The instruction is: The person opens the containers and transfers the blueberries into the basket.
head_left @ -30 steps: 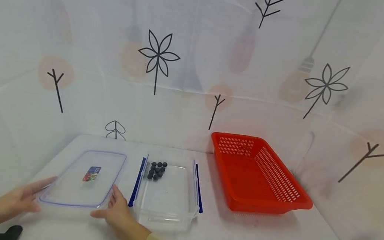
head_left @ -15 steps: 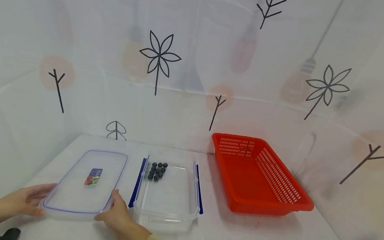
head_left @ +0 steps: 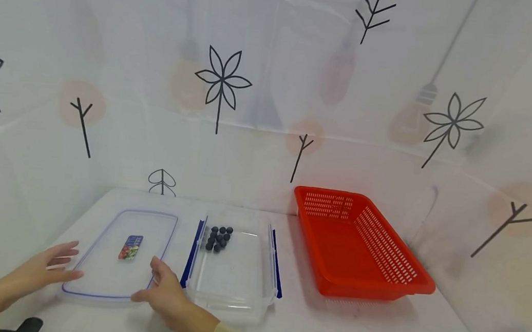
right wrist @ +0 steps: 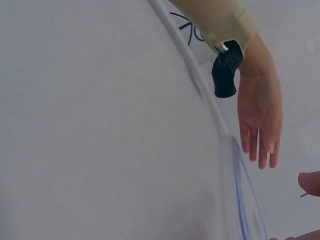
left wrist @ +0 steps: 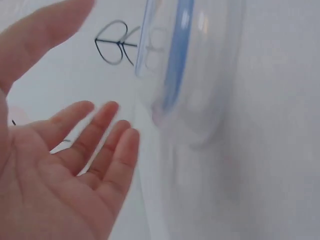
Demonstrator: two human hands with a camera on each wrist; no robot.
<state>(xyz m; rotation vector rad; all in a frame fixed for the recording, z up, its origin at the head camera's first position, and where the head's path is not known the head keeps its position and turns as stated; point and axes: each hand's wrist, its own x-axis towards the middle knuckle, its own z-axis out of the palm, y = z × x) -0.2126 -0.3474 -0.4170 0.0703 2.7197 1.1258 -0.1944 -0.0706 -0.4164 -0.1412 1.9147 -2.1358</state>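
Observation:
A clear plastic lid [head_left: 101, 273] with a thin blue seal and a small fruit-printed label lies at the table's left. My left hand [head_left: 38, 276] is spread at its left edge; the left wrist view shows the palm and straight fingers apart from the plastic. At the lid's near right corner is my right hand [head_left: 166, 293], its fingers and thumb loosely apart. A sliver of its thumb [right wrist: 311, 183] shows beside the lid in the right wrist view. Right of the lid stands a clear food container [head_left: 235, 277] with blue side clips, holding several dark blueberries [head_left: 217, 238] in its far left corner.
A red plastic basket [head_left: 332, 284] with slotted walls stands on the white table [head_left: 329, 324] at the right. Behind rises a patterned white cloth [head_left: 271, 84]. A black object [head_left: 28, 326] shows by the left forearm at the bottom edge.
The lid has come slightly nearer and settled lower on the table. My left hand has let go of its edge and its fingers have spread; my right hand has loosened at its corner.

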